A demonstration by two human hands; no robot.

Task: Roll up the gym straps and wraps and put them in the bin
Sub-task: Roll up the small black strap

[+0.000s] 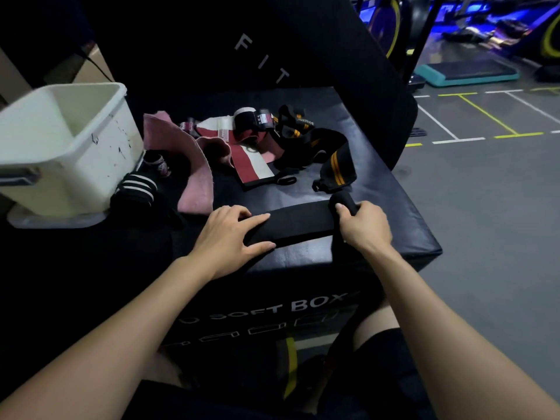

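Note:
A black strap (298, 222) lies flat along the near edge of a black soft box (394, 213). My left hand (230, 237) rests on its left end with straight fingers. My right hand (362, 227) grips the strap's rolled right end (344, 200). Behind lie a black wrap with orange stripes (335, 165), a maroon and white wrap (251, 160), a pink wrap (194, 165), a black and white striped wrap (136, 189) and a small rolled wrap (156, 163). A white bin (100, 165) stands at the left on a lid.
A tall black pad (272, 40) leans behind the box. Grey gym floor with painted lines (485, 122) spreads to the right, with a teal step platform (466, 72) and machines farther back. My knees show below the box.

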